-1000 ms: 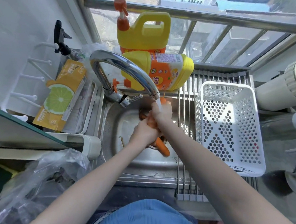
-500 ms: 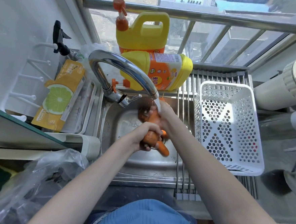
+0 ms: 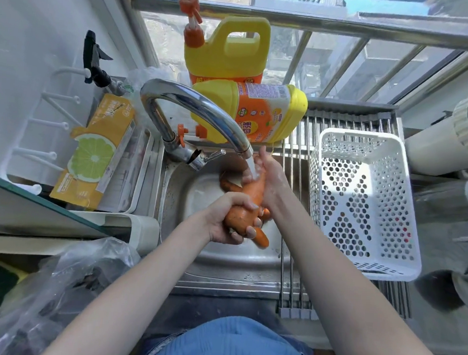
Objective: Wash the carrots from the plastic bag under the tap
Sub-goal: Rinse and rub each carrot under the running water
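A large orange carrot (image 3: 249,203) is held over the steel sink (image 3: 216,262), slanting up toward the water stream. My left hand (image 3: 226,218) grips its thick lower end. My right hand (image 3: 267,175) wraps its upper part right under the running water from the chrome tap (image 3: 195,113). Other carrots lie in the basin: one (image 3: 260,237) pokes out below my left hand, another (image 3: 228,185) sits behind the held one. The clear plastic bag (image 3: 61,287) lies crumpled on the counter at the lower left.
A white perforated basket (image 3: 364,203) stands on a roll-up rack (image 3: 294,209) right of the sink. Two yellow detergent bottles (image 3: 235,66) are behind the tap. A lemon-print box (image 3: 96,151) sits in a tray on the left, beside a white wall rack.
The carrot has been drawn out longer between my hands: my left hand slid down to its thick end and my right hand moved up under the stream.
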`<state>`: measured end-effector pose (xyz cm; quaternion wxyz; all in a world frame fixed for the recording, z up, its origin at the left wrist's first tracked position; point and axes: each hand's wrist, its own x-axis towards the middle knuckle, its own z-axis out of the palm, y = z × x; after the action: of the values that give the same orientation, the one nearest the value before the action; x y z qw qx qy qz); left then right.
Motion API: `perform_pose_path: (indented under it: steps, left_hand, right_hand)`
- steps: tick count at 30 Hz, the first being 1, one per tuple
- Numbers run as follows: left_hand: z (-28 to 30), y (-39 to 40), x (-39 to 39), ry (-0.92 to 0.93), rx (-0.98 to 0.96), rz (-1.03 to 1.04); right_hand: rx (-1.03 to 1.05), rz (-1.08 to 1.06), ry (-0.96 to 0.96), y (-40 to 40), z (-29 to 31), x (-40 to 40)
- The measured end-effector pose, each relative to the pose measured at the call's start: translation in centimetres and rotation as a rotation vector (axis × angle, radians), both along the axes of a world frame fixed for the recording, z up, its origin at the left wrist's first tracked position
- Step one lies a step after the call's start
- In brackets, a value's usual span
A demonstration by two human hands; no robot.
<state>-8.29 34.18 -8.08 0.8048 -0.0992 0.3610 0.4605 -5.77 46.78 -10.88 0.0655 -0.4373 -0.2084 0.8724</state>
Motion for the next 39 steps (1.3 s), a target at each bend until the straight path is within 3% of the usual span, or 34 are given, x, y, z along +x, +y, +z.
perform_pose_path:
  steps: [3,6,10,13,16,19,21,25,28,30,32,34,39]
  left_hand:
    - [0.6,0.8,-0.4,0.15,-0.153,-0.068]
    - [0.5,1.0,-0.7,0.288,-0.22,-0.103]
    - [-0.2,1.1,-0.3,0.677,-0.286,-0.17]
    - [-0.9,1.1,0.4,0.97,-0.319,-0.131]
    - [-2.2,0.3,0.7,1.278,-0.345,-0.153]
    - [-2.5,-0.7,0.3,1.361,-0.403,-0.12]
    - [-2.5,-1.2,0.3,1.267,-0.358,-0.043]
    - [-2.1,-1.3,0.7,1.087,-0.191,0.018]
    - [-1.1,-0.9,1.2,0.879,-0.103,0.028]
    - [-0.2,-1.2,1.0,0.654,-0.051,0.077]
    - [-0.3,-2.1,0.5,0.357,0.004,0.207]
    - [-1.0,-2.8,-0.3,0.195,0.017,0.297]
    - [-0.9,-2.1,-0.6,0.239,0.091,0.118]
  right_hand:
    - [0.076,0.01,-0.26,0.1,-0.6,-0.5]
    - [0.166,0.04,-0.398,0.0,-0.2,-0.8]
    - [0.382,0.074,-0.494,0.0,0.2,-0.7]
    - [0.821,0.342,-0.594,-0.2,-0.6,-1.0]
    - [1.213,0.484,-0.574,-0.9,-0.3,-1.0]
    - [1.557,0.656,-0.601,0.4,0.0,0.1]
    - [1.526,0.653,-0.568,1.2,0.1,1.3]
    - [1.218,0.487,-0.473,-0.4,-0.7,2.8]
    - [0.573,0.232,-0.29,-2.8,0.4,2.1]
    - [0.28,0.217,-0.097,-3.1,0.9,1.8]
    - [0.228,0.22,-0.065,-2.8,1.3,1.8]
    - [0.215,0.189,-0.065,-2.4,1.4,1.9]
    - [0.192,0.181,-0.148,-1.7,1.2,1.6]
